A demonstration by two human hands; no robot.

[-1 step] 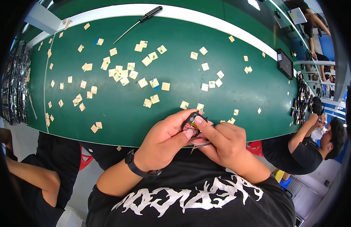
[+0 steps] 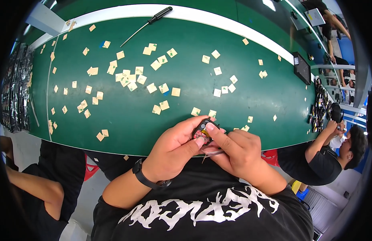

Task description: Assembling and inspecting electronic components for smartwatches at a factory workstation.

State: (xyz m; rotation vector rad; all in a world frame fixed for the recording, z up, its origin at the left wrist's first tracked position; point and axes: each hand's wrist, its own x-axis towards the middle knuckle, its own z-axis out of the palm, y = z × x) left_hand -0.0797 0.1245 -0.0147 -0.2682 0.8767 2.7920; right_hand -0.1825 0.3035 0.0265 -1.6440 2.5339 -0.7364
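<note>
Just over the near edge of the table I hold a small black electronic device [image 2: 202,134], its casing open and red and yellow parts showing inside. My left hand [image 2: 176,144] is closed round its left side, with the thumb over the lower part. The index finger of my right hand [image 2: 236,146] presses on the upper right of the casing, and the other fingers are curled. Under that hand sticks out a thin greyish tool [image 2: 214,153] with a narrow end; its kind is unclear. The device's underside is hidden by my fingers.
Many small cream squares [image 2: 175,92] lie scattered over the green table [image 2: 186,76]. A black-handled screwdriver [image 2: 157,15] rests at the far edge. Stacked black packs [image 2: 17,88] stand at left; a black tray [image 2: 302,68] and dark parts [image 2: 320,102] at right. People sit on both sides.
</note>
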